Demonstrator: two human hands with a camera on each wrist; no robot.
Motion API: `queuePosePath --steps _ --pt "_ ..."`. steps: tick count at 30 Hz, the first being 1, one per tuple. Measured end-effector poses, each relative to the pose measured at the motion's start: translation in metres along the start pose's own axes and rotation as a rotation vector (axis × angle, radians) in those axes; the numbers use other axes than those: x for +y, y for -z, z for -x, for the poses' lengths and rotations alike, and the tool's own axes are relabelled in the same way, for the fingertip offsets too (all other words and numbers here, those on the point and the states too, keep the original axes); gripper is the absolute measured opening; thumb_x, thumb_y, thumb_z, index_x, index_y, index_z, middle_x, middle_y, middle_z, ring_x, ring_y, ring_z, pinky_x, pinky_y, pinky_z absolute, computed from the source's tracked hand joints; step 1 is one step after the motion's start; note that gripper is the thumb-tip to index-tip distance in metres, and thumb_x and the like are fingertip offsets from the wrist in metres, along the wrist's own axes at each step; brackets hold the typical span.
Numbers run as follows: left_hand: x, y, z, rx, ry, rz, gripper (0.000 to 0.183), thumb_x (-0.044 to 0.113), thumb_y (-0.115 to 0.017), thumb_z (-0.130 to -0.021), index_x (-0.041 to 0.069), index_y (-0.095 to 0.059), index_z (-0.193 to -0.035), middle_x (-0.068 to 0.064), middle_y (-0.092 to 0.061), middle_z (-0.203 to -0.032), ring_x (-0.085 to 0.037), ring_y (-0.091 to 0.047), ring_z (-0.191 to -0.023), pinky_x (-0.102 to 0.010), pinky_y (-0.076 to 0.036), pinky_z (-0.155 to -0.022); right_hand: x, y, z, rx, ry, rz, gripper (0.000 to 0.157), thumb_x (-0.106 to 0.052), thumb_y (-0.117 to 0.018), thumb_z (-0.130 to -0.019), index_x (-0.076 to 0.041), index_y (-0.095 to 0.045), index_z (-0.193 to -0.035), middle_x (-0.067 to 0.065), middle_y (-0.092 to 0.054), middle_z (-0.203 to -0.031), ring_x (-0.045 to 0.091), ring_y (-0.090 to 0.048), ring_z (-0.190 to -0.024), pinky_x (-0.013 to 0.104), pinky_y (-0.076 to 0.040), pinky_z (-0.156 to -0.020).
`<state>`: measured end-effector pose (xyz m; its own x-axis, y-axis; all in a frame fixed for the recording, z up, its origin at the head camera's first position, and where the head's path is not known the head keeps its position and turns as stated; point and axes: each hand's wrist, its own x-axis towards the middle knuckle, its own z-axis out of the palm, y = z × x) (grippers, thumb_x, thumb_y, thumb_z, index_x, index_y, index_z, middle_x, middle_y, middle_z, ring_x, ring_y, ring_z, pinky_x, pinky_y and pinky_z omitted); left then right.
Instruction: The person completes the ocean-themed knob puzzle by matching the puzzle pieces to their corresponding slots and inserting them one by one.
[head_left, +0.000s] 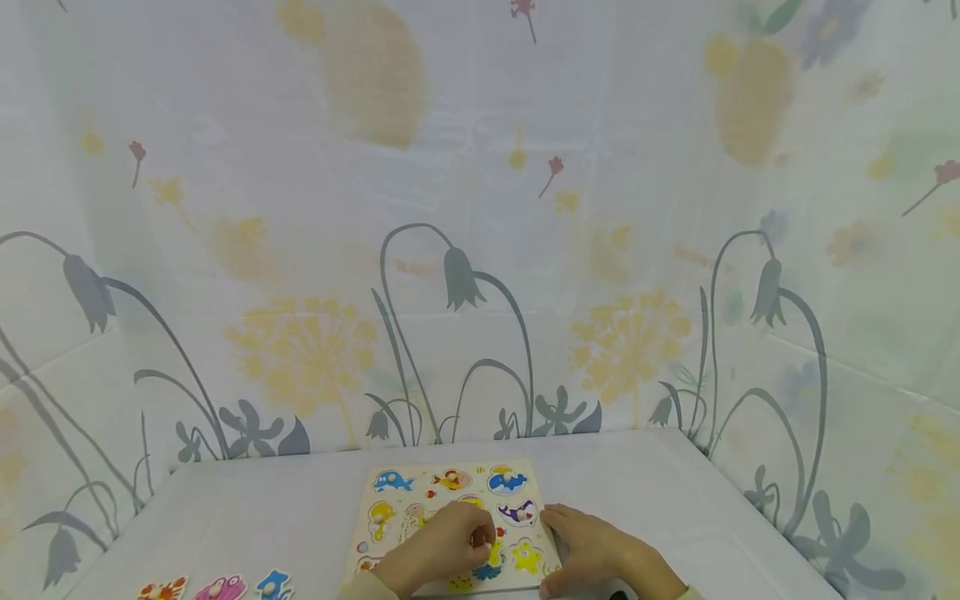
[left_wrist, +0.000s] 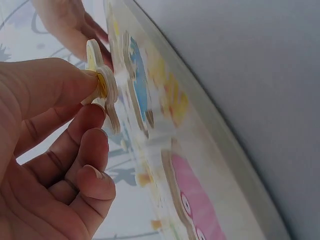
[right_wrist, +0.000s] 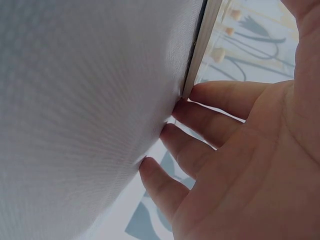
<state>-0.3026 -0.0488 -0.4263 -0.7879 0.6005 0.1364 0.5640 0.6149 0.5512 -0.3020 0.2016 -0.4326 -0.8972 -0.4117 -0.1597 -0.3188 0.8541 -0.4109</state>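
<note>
My left hand is over the lower middle of a wooden sea-animal puzzle board. Thumb and forefinger pinch a small yellow wooden puzzle piece, raised off the board and tilted in the left wrist view; its other fingers are curled loosely. Part of the board is hidden beneath this hand. My right hand rests at the board's right edge, fingers spread. In the right wrist view its fingertips touch the white tabletop, and the forefinger meets the board's side.
Set in the board are a blue whale, a purple-and-white whale and a yellow starfish. Loose on the table at front left lie an orange crab piece, a pink piece and a blue piece. A flowered curtain surrounds the table.
</note>
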Motion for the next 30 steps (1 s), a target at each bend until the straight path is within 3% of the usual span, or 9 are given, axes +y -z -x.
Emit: queuePosePath --steps 8,15,24,30 --pt "0.008 -0.015 -0.017 -0.034 0.014 0.017 0.011 0.009 -0.07 -0.08 0.019 -0.065 -0.077 0.013 -0.052 -0.068 -0.002 -0.046 -0.062 -0.019 -0.042 -0.06 0.002 0.0 0.002 0.011 0.044 0.016 0.097 -0.058 -0.079 -0.063 -0.004 -0.047 -0.137 0.014 -0.044 -0.143 0.037 -0.04 -0.131 0.055 -0.032 -0.103" --pt "0.014 -0.028 -0.022 -0.059 0.02 0.019 0.011 0.009 -0.07 -0.08 0.019 -0.065 -0.077 0.013 -0.052 -0.068 -0.002 -0.046 -0.063 -0.019 -0.042 -0.059 0.003 -0.002 0.002 0.01 0.045 0.013 0.097 -0.059 -0.078 -0.064 -0.005 -0.048 -0.137 0.013 -0.045 -0.142 0.036 -0.041 -0.13 0.055 -0.033 -0.102" --pt "0.018 -0.032 -0.028 -0.066 0.058 0.053 0.01 0.009 -0.069 -0.081 0.018 -0.065 -0.078 0.011 -0.054 -0.068 -0.004 -0.048 -0.064 -0.021 -0.041 -0.061 0.003 -0.002 0.001 0.015 0.035 0.024 0.096 -0.059 -0.078 -0.063 -0.007 -0.049 -0.137 0.013 -0.046 -0.142 0.036 -0.042 -0.13 0.056 -0.034 -0.101" --pt "0.022 -0.032 -0.032 -0.074 0.048 0.023 0.01 0.009 -0.069 -0.08 0.018 -0.065 -0.078 0.011 -0.053 -0.067 -0.003 -0.047 -0.064 -0.02 -0.04 -0.061 0.003 -0.001 0.0 0.022 0.054 0.042 0.095 -0.058 -0.078 -0.064 -0.005 -0.048 -0.137 0.012 -0.046 -0.142 0.034 -0.041 -0.13 0.055 -0.034 -0.102"
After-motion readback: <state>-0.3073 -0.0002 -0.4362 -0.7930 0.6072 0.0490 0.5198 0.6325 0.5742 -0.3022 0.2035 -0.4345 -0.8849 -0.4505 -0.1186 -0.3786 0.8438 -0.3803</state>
